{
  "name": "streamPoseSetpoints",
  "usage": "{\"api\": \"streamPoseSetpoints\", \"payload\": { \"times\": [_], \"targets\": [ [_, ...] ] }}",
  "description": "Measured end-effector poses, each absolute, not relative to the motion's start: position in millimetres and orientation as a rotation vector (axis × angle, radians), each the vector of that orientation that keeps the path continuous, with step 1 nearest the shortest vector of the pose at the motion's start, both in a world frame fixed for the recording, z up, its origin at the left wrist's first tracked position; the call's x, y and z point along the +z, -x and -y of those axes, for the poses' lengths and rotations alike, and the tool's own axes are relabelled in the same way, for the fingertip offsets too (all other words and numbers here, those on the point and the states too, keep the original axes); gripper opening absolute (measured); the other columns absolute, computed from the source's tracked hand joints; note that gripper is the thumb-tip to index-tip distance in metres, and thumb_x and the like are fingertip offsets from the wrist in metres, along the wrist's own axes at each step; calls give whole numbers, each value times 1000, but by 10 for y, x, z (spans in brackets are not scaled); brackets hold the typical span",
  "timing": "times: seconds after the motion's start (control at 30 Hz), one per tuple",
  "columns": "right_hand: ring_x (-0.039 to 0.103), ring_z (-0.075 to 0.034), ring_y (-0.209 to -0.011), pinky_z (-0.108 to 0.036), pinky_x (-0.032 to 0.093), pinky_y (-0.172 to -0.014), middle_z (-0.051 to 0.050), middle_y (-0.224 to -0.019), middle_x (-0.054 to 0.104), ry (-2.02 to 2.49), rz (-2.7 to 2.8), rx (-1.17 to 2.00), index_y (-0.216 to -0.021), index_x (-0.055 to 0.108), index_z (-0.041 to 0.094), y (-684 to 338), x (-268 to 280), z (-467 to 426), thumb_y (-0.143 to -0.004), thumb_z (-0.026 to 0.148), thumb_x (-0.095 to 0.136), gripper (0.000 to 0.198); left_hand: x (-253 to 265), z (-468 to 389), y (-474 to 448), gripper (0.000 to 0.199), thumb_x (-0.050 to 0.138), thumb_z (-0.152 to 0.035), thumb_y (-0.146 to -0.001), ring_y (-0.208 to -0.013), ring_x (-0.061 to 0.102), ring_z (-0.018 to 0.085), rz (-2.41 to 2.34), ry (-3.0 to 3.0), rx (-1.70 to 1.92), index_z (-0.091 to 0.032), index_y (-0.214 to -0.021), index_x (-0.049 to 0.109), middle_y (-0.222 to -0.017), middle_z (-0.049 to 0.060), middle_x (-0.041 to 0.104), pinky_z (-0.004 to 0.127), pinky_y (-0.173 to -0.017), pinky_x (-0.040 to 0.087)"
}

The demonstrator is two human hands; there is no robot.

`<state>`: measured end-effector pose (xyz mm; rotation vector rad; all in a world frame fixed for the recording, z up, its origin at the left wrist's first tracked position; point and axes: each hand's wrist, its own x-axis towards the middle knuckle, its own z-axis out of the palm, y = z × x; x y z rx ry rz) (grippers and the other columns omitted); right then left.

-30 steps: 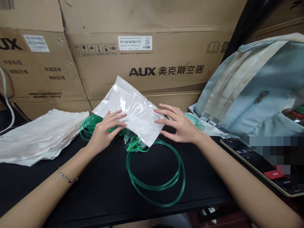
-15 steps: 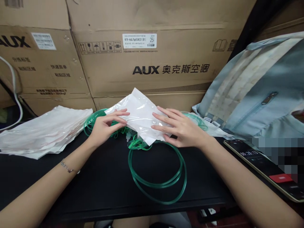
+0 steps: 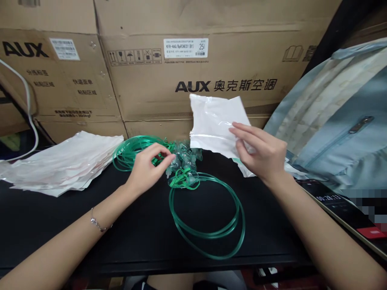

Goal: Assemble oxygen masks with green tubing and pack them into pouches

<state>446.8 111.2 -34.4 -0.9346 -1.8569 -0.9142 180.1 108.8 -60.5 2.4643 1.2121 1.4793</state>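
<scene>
My right hand point(image 3: 261, 151) holds a white pouch point(image 3: 216, 125) with a clear film side, pinched by its right edge and raised over the table. My left hand point(image 3: 151, 164) is half curled with a gap between thumb and fingers. Its fingertips are close to a heap of clear plastic fittings point(image 3: 189, 155); whether they touch is unclear. Left of the heap lie coils of green tubing point(image 3: 130, 150). In front, a single coil of green tubing point(image 3: 240, 209) ends at a clear piece with a bright green strap point(image 3: 184, 179).
A stack of white pouches point(image 3: 63, 165) lies at the left on the black table point(image 3: 136, 245). Cardboard boxes point(image 3: 145, 100) stand along the back. At the right are a light blue backpack point(image 3: 341, 133) and a phone point(image 3: 329, 207) showing a timer. A filled pouch point(image 3: 246, 169) is partly hidden behind my right hand.
My right hand has carried the white pouch right and up, uncovering the fittings. My left hand has come off the pouch and moved slightly right over the tubing.
</scene>
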Motion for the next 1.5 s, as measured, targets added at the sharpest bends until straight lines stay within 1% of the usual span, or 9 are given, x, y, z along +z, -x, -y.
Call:
{"api": "streamPoseSetpoints", "payload": {
  "times": [0.2,0.4,0.53,0.67,0.77,0.93,1.13,1.4,1.5],
  "targets": [
    [55,-24,-96,-36,47,-76,-9,-103,63,1201,2086,-767,-98,66,19,-4350,-421,-1152,-81,21,46,26,-747,-930,-1943,34,56,-44,-75,-76,56,19,-1305,-2665,698,-17,-95,57,-89,5,58,31,-64,44],
    [60,-21,-74,-29,43,-60,-7,-86,65,1553,2291,-546,-104,64,18,-4274,-530,-1207,-81,20,44,31,-763,-814,-2053,34,60,-47,-71,-74,55,18,-1219,-2555,617,-19,-88,53,-79,1,56,30,-67,43],
    [63,-21,-79,-27,43,-60,-5,-88,69,1613,2206,-500,-102,65,19,-4297,-519,-1218,-80,18,42,31,-802,-797,-2102,37,46,-55,-76,-81,54,20,-1400,-2459,682,-19,-79,54,-81,2,56,34,-73,42],
    [64,-22,-80,-27,42,-56,-3,-87,70,1634,2141,-555,-98,67,21,-4305,-507,-1212,-78,19,43,31,-873,-825,-2075,46,49,-58,-71,-87,54,29,-1714,-2429,528,-15,-88,51,-91,10,54,39,-70,43],
    [64,-22,-76,-27,40,-53,-3,-84,71,1627,2144,-582,-97,67,22,-4295,-502,-1199,-77,20,43,31,-877,-840,-2056,47,52,-52,-70,-89,55,31,-1791,-2417,381,-13,-94,50,-95,14,55,38,-68,43],
    [64,-21,-71,-27,38,-50,-2,-83,71,1588,2150,-608,-110,61,23,-4273,-502,-1186,-76,19,43,38,-836,-844,-2053,26,52,-37,-74,-82,59,27,-1702,-2354,318,-17,-89,52,-87,9,60,33,-64,42],
    [63,-20,-66,-26,35,-48,-2,-72,70,1583,2164,-605,-109,62,22,-4253,-527,-1198,-77,20,42,38,-866,-895,-2019,14,51,-32,-74,-82,59,26,-1687,-2341,309,-20,-81,54,-82,6,61,30,-63,41],
    [62,-19,-65,-26,36,-51,-2,-74,69,1590,2160,-486,-116,57,24,-4243,-531,-1200,-76,19,46,41,-881,-824,-2055,8,42,-16,-77,-85,56,24,-1595,-2405,342,-18,-83,47,-88,10,56,32,-69,42],
    [61,-18,-61,-25,35,-49,-1,-75,69,1548,2180,-464,-118,55,24,-4240,-548,-1196,-76,18,47,42,-866,-795,-2073,16,37,-8,-76,-75,56,21,-1550,-2359,414,-17,-89,41,-80,8,54,30,-63,41]
  ]
}}
